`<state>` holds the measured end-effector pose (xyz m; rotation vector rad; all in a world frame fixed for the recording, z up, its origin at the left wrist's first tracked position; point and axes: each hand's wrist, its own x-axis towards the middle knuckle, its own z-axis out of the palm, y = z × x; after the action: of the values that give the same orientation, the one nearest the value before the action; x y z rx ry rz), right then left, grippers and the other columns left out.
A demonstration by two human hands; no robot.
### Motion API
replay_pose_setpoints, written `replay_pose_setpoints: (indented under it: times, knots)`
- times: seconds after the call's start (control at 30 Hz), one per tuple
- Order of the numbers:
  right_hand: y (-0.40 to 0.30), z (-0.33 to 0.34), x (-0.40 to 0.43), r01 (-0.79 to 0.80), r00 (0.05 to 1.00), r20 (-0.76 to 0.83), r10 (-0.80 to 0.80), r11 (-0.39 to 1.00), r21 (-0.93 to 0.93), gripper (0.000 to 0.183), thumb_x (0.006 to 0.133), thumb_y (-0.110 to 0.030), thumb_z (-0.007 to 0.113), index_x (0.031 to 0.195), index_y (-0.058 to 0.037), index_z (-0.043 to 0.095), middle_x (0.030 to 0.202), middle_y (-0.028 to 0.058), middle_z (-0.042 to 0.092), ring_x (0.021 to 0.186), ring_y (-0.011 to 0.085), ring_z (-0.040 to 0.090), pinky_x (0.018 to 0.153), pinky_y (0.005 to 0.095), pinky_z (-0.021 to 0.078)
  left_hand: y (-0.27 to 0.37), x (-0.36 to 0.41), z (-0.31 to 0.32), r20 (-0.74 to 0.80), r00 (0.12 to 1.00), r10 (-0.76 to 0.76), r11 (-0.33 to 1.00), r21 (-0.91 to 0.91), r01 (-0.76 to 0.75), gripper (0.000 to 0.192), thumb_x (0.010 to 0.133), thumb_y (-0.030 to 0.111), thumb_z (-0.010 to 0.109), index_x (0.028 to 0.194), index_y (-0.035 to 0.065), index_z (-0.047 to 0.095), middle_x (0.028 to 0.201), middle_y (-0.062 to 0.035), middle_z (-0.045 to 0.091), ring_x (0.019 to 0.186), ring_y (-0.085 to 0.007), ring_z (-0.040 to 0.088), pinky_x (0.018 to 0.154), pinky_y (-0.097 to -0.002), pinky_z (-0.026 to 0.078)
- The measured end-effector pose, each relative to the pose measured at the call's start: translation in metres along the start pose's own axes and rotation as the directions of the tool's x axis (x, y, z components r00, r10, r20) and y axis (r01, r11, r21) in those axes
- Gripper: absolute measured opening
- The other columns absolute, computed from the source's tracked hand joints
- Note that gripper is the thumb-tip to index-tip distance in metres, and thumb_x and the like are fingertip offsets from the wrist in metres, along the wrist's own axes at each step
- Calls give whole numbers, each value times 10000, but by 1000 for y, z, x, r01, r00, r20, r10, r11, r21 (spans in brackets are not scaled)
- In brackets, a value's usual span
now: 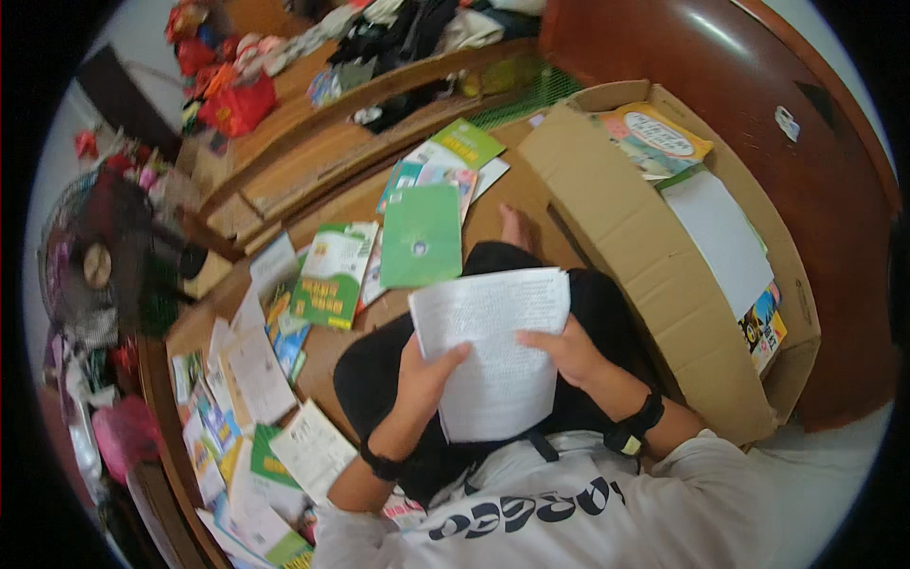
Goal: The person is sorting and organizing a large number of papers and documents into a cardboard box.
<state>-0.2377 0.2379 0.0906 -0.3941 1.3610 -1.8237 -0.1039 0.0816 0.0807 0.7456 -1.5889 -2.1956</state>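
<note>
A stack of white printed sheets (498, 384) lies over my lap, held at both sides. My left hand (424, 373) grips its left edge with the thumb on top. At the right edge my right hand (565, 348) holds it the same way; the fingers beneath are hidden. Just beyond the sheets is a green book or notebook (421, 238), beside a green and white book (335, 277). Further off, another green and white booklet (462, 146) rests on more booklets.
On my right stands a long open cardboard box (625, 249) with books and white paper (718, 235) inside. Loose papers (259, 377) and books spread at left. A fan (96, 263) stands beyond the wooden edge; clothes (405, 32) and red bags (242, 107) lie farther back.
</note>
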Motion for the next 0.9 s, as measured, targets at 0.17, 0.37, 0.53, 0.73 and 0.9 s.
replay_pose_setpoints:
  times: [0.17,0.37,0.53,0.73,0.9]
  knots:
    - [-6,-20,5,3,991,131,37,958,-288,309,787,-105,642,1059,29,582,996,96,626,903,158,574,818,291,444,10,-13,-5,-24,1000,20,999,39,-19,430,742,57,652,1126,-44,486,1028,-112,579,919,-204,563,819,-313,439]
    - [-9,-30,-1,108,976,212,-47,952,-286,317,804,-100,623,1091,23,567,1041,95,612,937,154,555,842,302,432,0,-20,3,30,997,74,994,82,-76,328,778,58,646,1073,-30,534,998,-82,608,894,-163,573,800,-289,448]
    - [-5,-29,-6,101,988,135,-71,967,-233,300,791,-115,643,1058,15,596,1014,94,625,922,151,563,825,298,438,-5,-24,11,10,1000,8,1000,-4,-8,334,769,44,650,1068,-41,529,993,-94,610,891,-176,576,797,-292,450]
    - [-10,-25,-14,151,983,143,-119,959,-242,304,783,-135,650,1041,18,600,994,104,635,909,158,579,823,298,445,-13,-30,14,-48,999,25,1000,6,-24,381,750,7,643,1104,-43,511,1022,-104,599,912,-193,571,815,-301,439]
    - [-14,-19,-17,155,979,173,-104,935,-319,305,784,-142,644,1037,21,602,987,118,640,914,167,586,836,301,444,-11,-39,17,-66,998,22,1000,-8,-22,479,744,-19,620,1183,-52,432,1113,-131,552,989,-222,538,874,-328,403]
